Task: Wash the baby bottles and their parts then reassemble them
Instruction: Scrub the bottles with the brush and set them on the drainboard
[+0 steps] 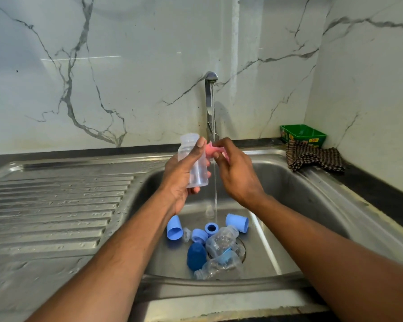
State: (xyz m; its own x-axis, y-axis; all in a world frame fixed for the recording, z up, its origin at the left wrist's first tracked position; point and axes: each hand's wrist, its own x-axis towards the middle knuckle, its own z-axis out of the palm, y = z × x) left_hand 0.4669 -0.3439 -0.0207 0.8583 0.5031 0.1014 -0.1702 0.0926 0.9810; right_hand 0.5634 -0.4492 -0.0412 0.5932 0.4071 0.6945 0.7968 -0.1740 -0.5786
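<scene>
Both hands over steel sink [312,194], tap [211,101] running.
L hand [180,180] wrapped round clear plastic baby bottle [193,159], upright, neck open. R hand [236,173] pinched small pink soft part [212,151] w/ fingertips, just beside bottle, at the water stream. On sink floor by drain: light-blue caps [237,222], blue collar rings [211,228], dark-blue cap [196,256], two clear bottles [221,241] lying down. Checked cloth [312,159] on sink's far-right corner.
</scene>
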